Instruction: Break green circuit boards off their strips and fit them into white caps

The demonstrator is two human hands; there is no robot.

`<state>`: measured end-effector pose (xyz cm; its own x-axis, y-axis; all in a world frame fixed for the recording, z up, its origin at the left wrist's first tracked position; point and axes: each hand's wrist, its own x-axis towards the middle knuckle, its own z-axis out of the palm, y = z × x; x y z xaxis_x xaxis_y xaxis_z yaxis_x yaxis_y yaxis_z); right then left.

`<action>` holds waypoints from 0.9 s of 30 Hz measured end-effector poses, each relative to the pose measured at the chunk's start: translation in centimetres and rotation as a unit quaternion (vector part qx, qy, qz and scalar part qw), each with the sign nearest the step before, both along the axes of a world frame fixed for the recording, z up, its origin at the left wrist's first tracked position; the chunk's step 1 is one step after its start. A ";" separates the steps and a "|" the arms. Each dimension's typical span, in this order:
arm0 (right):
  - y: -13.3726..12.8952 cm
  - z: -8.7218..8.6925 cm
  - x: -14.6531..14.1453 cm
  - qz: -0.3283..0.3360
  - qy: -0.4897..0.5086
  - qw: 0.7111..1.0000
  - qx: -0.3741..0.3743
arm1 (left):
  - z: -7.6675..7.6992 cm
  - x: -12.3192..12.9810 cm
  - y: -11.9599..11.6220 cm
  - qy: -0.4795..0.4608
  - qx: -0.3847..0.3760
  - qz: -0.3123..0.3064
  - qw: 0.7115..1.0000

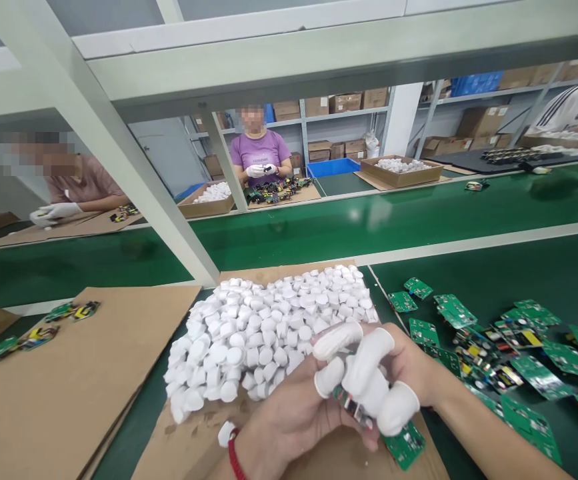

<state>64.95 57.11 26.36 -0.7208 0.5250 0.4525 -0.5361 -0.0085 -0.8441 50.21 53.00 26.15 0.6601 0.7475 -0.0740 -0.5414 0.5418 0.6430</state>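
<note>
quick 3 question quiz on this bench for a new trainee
1. What do the left hand and right hand hold together?
2. What covers the fingertips? A) white finger cots B) black tape C) nothing
3. True or false: the loose green circuit boards lie left of the pile of white round pieces.

Key: 1. a green circuit board; 2. A; 3. false, they lie to its right.
</note>
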 end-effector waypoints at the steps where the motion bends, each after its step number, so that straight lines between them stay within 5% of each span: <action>1: 0.0 -0.1 0.1 0.011 -0.007 1.000 -0.005 | -0.1 -0.1 0.0 -0.002 0.001 0.003 1.000; 8: 0.6 -1.0 0.1 0.036 0.024 0.998 0.038 | 0.1 -0.6 0.3 0.021 0.012 -0.030 0.999; 14: -0.2 0.2 0.1 0.031 0.005 0.999 0.009 | -0.2 -0.5 0.0 0.052 0.023 -0.043 0.997; 18: -0.5 0.5 0.2 -0.009 0.003 1.000 0.003 | 0.7 -0.6 0.0 0.061 0.050 -0.017 0.997; 27: -0.4 -0.2 -0.4 0.013 0.042 0.998 -0.042 | 1.9 -1.0 0.1 0.112 0.108 0.015 0.988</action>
